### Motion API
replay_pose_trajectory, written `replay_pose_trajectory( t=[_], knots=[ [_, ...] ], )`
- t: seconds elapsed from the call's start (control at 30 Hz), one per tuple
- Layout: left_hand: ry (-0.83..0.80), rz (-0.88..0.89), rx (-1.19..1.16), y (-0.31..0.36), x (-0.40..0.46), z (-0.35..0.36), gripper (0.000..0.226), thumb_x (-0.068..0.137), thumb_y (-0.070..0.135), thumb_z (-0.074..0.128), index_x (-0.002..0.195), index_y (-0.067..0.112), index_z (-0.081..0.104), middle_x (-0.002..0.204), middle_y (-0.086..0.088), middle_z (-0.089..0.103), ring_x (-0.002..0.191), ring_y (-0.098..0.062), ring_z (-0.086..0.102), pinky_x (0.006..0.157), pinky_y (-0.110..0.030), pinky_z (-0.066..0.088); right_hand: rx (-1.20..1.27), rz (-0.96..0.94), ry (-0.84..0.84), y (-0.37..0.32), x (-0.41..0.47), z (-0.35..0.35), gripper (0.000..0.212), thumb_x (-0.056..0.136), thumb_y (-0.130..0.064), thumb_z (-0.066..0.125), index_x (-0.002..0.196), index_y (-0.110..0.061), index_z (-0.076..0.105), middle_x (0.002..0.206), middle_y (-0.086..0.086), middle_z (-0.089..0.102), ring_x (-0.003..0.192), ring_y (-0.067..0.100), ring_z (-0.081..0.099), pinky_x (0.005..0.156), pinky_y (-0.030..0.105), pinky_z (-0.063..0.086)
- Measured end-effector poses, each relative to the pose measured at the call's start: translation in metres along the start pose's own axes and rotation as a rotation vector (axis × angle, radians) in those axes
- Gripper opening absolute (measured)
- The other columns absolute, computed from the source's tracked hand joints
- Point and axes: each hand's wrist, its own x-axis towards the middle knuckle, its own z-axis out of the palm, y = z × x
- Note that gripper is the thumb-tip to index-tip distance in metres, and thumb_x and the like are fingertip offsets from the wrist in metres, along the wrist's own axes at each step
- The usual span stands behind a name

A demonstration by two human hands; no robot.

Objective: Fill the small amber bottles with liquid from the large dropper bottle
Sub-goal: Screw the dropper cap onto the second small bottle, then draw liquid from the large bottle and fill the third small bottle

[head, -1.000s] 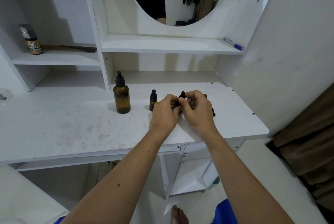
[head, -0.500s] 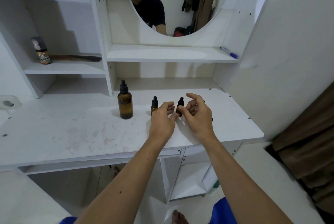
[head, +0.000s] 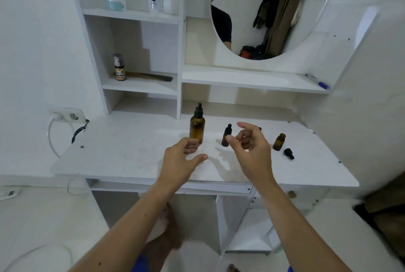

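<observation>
The large amber dropper bottle (head: 197,125) stands upright on the white vanity top (head: 122,157) with its black dropper cap on. My left hand (head: 183,157) hovers open just in front of its base, fingers spread, holding nothing. A small amber bottle (head: 226,136) with a black dropper cap stands to the right of the large one. My right hand (head: 252,151) floats loosely open right beside it and covers another small bottle behind. Further right an uncapped small amber bottle (head: 279,142) stands upright, and its black dropper cap (head: 288,153) lies on the top next to it.
Shelves rise behind the top, with a spray can (head: 119,67) and a comb (head: 151,76) on the left shelf and a pen (head: 317,82) on the right. A round mirror (head: 269,8) hangs above. A wall socket with cable (head: 65,114) sits at the left edge.
Both hands have let go of the small bottle they worked on and drawn apart. My left hand moved left toward the large bottle. The view swung left and up.
</observation>
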Motion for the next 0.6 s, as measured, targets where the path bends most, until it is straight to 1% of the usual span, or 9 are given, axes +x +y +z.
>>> replay_pose_trajectory(
  t=[0.07, 0.13, 0.2, 0.3, 0.33, 0.43, 0.47, 0.53, 0.6],
  knots=[
    [0.046, -0.055, -0.028, -0.004, 0.008, -0.012, 0.056, 0.078, 0.036, 0.089, 0.127, 0.02, 0.066, 0.118, 0.008, 0.073, 0.104, -0.006, 0.069, 0.095, -0.021, 0.054, 0.014, -0.032, -0.044, -0.013, 0.01, 0.018, 0.038, 0.091, -0.023, 0.083, 0.126, -0.019, 0.068, 0.095, 0.0, 0.069, 0.084, 0.014, 0.066, 0.074, 0.021, 0.056],
    [0.062, -0.103, -0.055, -0.006, 0.018, -0.018, 0.063, 0.078, 0.034, 0.09, 0.132, 0.018, 0.063, 0.126, 0.003, 0.071, 0.109, -0.012, 0.068, 0.1, -0.028, 0.055, -0.015, -0.062, -0.095, -0.024, 0.025, 0.037, 0.038, 0.093, -0.026, 0.082, 0.128, -0.02, 0.068, 0.103, -0.002, 0.069, 0.089, 0.011, 0.066, 0.076, 0.019, 0.056],
    [0.049, -0.117, -0.085, -0.005, 0.027, -0.015, 0.07, 0.077, 0.03, 0.091, 0.138, 0.016, 0.059, 0.133, -0.001, 0.068, 0.118, -0.016, 0.065, 0.106, -0.035, 0.053, -0.078, -0.104, -0.143, -0.03, 0.041, 0.053, 0.039, 0.096, -0.027, 0.078, 0.133, -0.021, 0.066, 0.114, -0.005, 0.068, 0.099, 0.007, 0.064, 0.082, 0.016, 0.055],
    [0.047, -0.12, -0.121, -0.004, 0.04, -0.008, 0.076, 0.077, 0.025, 0.091, 0.143, 0.014, 0.055, 0.137, -0.003, 0.065, 0.126, -0.018, 0.061, 0.111, -0.037, 0.049, -0.131, -0.111, -0.199, -0.033, 0.061, 0.069, 0.041, 0.101, -0.026, 0.071, 0.14, -0.019, 0.063, 0.125, -0.003, 0.066, 0.109, 0.009, 0.064, 0.093, 0.02, 0.055],
    [0.043, -0.117, -0.124, -0.005, 0.044, -0.005, 0.076, 0.077, 0.025, 0.091, 0.144, 0.013, 0.055, 0.137, -0.004, 0.066, 0.126, -0.019, 0.061, 0.112, -0.038, 0.049, -0.14, -0.098, -0.22, -0.034, 0.066, 0.072, 0.038, 0.103, -0.024, 0.069, 0.14, -0.018, 0.063, 0.126, -0.003, 0.066, 0.109, 0.007, 0.065, 0.094, 0.018, 0.055],
    [0.039, -0.09, -0.117, -0.008, 0.055, -0.001, 0.066, 0.079, 0.023, 0.09, 0.138, 0.014, 0.062, 0.127, -0.002, 0.071, 0.119, -0.019, 0.066, 0.107, -0.036, 0.053, -0.166, -0.063, -0.255, -0.034, 0.074, 0.078, 0.029, 0.105, -0.022, 0.064, 0.133, -0.017, 0.069, 0.12, -0.004, 0.069, 0.101, -0.002, 0.064, 0.087, 0.003, 0.049],
    [0.04, -0.084, -0.112, -0.01, 0.057, 0.0, 0.06, 0.079, 0.021, 0.089, 0.134, 0.015, 0.064, 0.122, 0.0, 0.073, 0.114, -0.018, 0.068, 0.104, -0.035, 0.055, -0.171, -0.058, -0.253, -0.033, 0.075, 0.079, 0.026, 0.106, -0.022, 0.063, 0.13, -0.018, 0.072, 0.116, -0.007, 0.07, 0.099, -0.004, 0.064, 0.085, 0.0, 0.047],
    [0.033, -0.075, -0.108, -0.012, 0.058, 0.001, 0.053, 0.08, 0.021, 0.088, 0.128, 0.018, 0.068, 0.115, 0.002, 0.075, 0.106, -0.016, 0.07, 0.099, -0.036, 0.057, -0.155, -0.035, -0.232, -0.032, 0.075, 0.081, 0.021, 0.106, -0.022, 0.063, 0.123, -0.02, 0.075, 0.109, -0.014, 0.071, 0.099, -0.007, 0.065, 0.085, 0.001, 0.046],
    [0.027, -0.072, -0.111, -0.013, 0.058, 0.0, 0.051, 0.079, 0.022, 0.088, 0.126, 0.02, 0.069, 0.112, 0.003, 0.076, 0.103, -0.015, 0.071, 0.098, -0.037, 0.058, -0.117, 0.003, -0.204, -0.031, 0.076, 0.083, 0.016, 0.105, -0.021, 0.065, 0.116, -0.023, 0.077, 0.104, -0.019, 0.073, 0.099, -0.006, 0.067, 0.086, 0.004, 0.049]
  ],
)
